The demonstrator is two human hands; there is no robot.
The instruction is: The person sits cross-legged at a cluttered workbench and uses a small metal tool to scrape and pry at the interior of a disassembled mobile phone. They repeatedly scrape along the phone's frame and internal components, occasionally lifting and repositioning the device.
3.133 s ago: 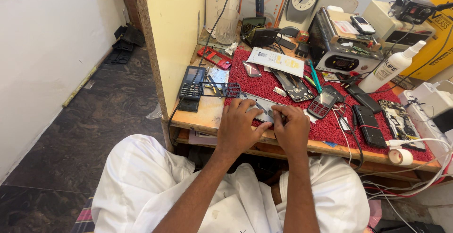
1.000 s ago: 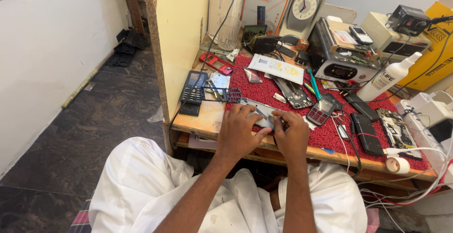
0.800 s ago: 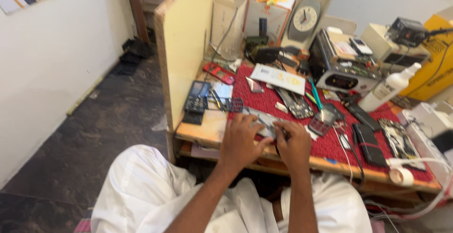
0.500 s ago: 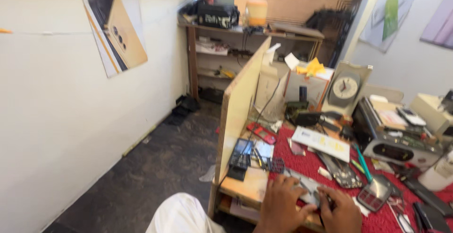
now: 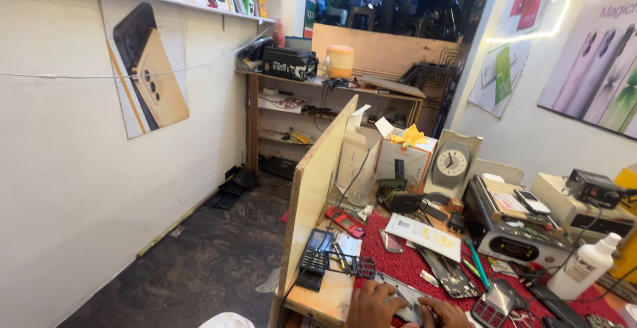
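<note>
Only the tops of both hands are seen at the bottom edge of the head view. The left hand (image 5: 371,305) is laid over the near end of a flat grey phone part (image 5: 401,295), which lies on the red mat (image 5: 398,261) and slants from upper left toward the hands. The left hand's fingers (image 5: 391,293) are curled onto the part's upper face, so the part is pressed between them and the mat. The right hand (image 5: 446,313) is set just beside it, its fingers (image 5: 431,309) bent against the same end of the part; the thing is thus gripped from both sides, with its far end left uncovered beyond the knuckles. How the fingertips close underneath cannot be told, since the frame cuts them off.

Just left of the left hand, a black keypad phone (image 5: 313,253) is seen at the edge of the wooden bench (image 5: 325,298), with a small black frame (image 5: 352,265) beside it. A red phone (image 5: 344,222) is placed further back, near the upright wooden partition (image 5: 318,182). To the right of the right hand lie a bare circuit board (image 5: 451,275) and a green-handled tool (image 5: 478,271). A white paper sheet (image 5: 424,235), a square desk clock (image 5: 452,163) and a white bottle (image 5: 587,267) are found behind, well apart from the hands.
</note>
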